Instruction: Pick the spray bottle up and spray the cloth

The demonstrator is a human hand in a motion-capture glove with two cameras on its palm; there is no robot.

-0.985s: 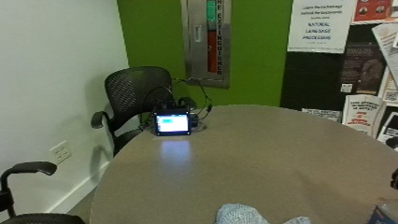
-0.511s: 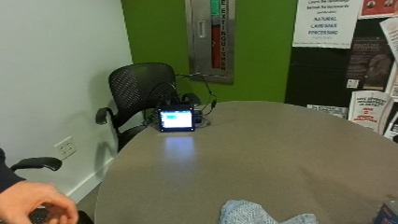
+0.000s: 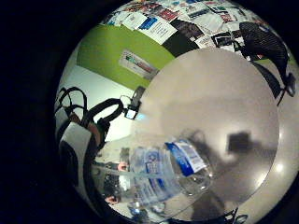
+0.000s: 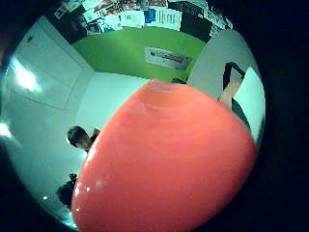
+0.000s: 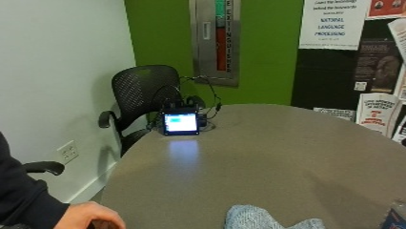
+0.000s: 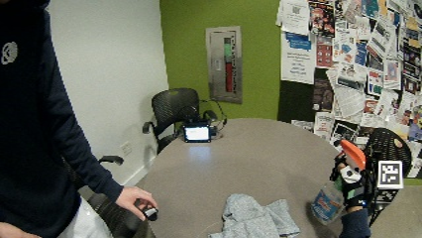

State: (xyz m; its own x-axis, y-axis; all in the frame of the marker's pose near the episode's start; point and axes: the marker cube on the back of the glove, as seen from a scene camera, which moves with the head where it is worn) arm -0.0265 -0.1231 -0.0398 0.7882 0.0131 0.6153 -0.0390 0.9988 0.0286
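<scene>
In the wide outside view my gloved right hand (image 6: 351, 186) grips the spray bottle (image 6: 328, 202) by its neck, off the table's right edge and to the right of the cloth. The bottle has an orange sprayer head (image 6: 353, 154) and a clear body with a blue label. That body (image 3: 163, 173) shows close under the palm, and the orange head (image 4: 164, 166) fills the thumb side view. A crumpled grey cloth (image 6: 254, 218) lies at the near edge of the round grey table (image 6: 264, 148). In the outside view the cloth (image 5: 266, 220) and a corner of the bottle (image 5: 396, 217) show.
A small lit screen (image 6: 196, 133) with cables stands at the table's far left edge, with a black mesh chair (image 6: 173, 106) behind it. Another chair (image 6: 389, 148) stands by the poster wall on the right. The person's bare left hand (image 6: 136, 199) holds a small dark object at the near left.
The outside camera has shifted, so its whole picture moved. The bare left hand has come into view at the lower left. The cloth lies where it was.
</scene>
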